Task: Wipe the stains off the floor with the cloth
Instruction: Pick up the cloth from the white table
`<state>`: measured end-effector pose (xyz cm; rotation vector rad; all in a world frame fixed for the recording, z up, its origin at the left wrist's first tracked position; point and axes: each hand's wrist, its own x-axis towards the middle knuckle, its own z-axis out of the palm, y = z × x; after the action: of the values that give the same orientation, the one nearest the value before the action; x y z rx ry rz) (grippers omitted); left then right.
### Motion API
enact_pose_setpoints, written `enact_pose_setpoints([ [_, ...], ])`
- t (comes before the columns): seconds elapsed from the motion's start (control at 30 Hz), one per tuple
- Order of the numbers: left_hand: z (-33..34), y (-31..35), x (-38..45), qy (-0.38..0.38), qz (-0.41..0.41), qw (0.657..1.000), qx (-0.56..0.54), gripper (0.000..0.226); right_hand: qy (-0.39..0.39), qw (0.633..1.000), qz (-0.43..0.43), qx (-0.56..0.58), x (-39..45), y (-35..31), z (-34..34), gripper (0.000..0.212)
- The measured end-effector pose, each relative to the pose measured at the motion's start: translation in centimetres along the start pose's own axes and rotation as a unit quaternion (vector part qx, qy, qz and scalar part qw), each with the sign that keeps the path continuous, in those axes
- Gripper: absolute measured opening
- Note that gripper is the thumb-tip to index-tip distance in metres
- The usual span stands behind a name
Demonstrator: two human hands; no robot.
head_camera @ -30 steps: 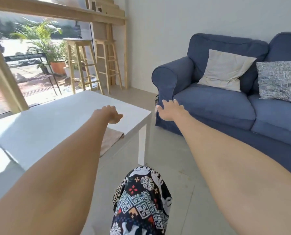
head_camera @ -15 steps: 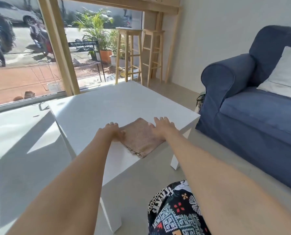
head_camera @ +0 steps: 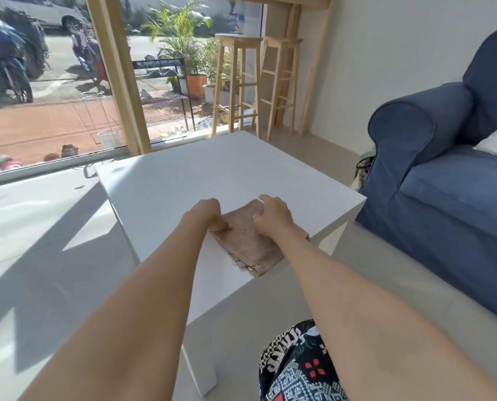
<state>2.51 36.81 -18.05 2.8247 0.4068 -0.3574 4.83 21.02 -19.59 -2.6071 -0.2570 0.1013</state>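
Observation:
A folded brown cloth (head_camera: 248,246) lies on the near right part of the white table (head_camera: 212,175), one corner hanging over the table's front edge. My left hand (head_camera: 208,214) pinches the cloth's left edge with curled fingers. My right hand (head_camera: 271,215) rests on the cloth's far right part, fingers bent down onto it. The pale floor (head_camera: 38,256) spreads around the table in sun and shadow; I see no stains on it from here.
A blue sofa (head_camera: 444,183) stands close on the right, leaving a narrow strip of floor beside the table. Two wooden stools (head_camera: 238,82) stand by the glass front at the back. My patterned knee (head_camera: 299,369) is below the table's near corner.
The view has swung left from the sofa to the table. Both hands have come down onto the cloth and their fingers have curled onto it.

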Motion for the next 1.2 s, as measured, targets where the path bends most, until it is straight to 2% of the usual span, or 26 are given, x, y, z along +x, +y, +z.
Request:
enact_pose_setpoints([
  [0.07,0.1,-0.3,0.2,-0.013,-0.007,1.0,-0.026,0.044,0.023,0.997,0.05,0.059,0.3,0.0,-0.1,0.055],
  [0.17,0.1,-0.3,0.0,-0.022,0.0,0.998,-0.052,0.042,0.054,0.986,0.107,0.116,0.4,0.1,-0.4,0.006],
  [0.2,0.0,-0.2,-0.1,-0.025,0.004,0.998,-0.062,0.041,0.051,0.984,0.116,0.122,0.6,0.2,-0.5,0.022],
  [0.27,-0.4,-0.2,-0.2,-0.043,0.011,0.994,-0.102,0.035,0.04,0.984,0.123,0.12,0.5,0.0,-1.1,0.034],
  [0.4,-2.1,0.4,-0.9,-0.066,0.027,0.977,-0.2,0.023,0.035,0.98,0.117,0.159,-0.5,0.3,-3.4,0.03],
  [0.53,-4.4,3.4,-2.0,-0.01,0.076,0.966,-0.246,0.029,0.06,0.974,0.097,0.198,-1.9,2.3,-6.8,0.028],
  [0.67,-5.5,8.7,-3.6,0.061,0.15,0.966,-0.202,0.041,0.123,0.971,0.1,0.179,-4.4,5.2,-10.8,0.027],
  [0.77,-5.2,13.3,-5.3,0.103,0.204,0.959,-0.167,0.041,0.178,0.962,0.11,0.175,-7.0,8.2,-13.9,0.026],
  [0.97,-2.0,23.3,-9.2,0.072,0.314,0.942,-0.092,0.028,0.27,0.939,0.152,0.151,-14.3,16.0,-19.6,0.022],
  [1.07,0.9,28.2,-11.8,0.062,0.373,0.925,-0.039,0.014,0.298,0.924,0.196,0.14,-18.5,20.6,-21.6,0.023],
  [1.13,3.1,31.2,-13.3,0.06,0.402,0.913,-0.027,0.007,0.312,0.911,0.233,0.138,-21.2,23.7,-22.4,0.015],
  [1.2,5.3,33.8,-14.6,0.04,0.423,0.904,-0.036,0.018,0.324,0.898,0.264,0.137,-23.5,26.7,-22.8,0.008],
])
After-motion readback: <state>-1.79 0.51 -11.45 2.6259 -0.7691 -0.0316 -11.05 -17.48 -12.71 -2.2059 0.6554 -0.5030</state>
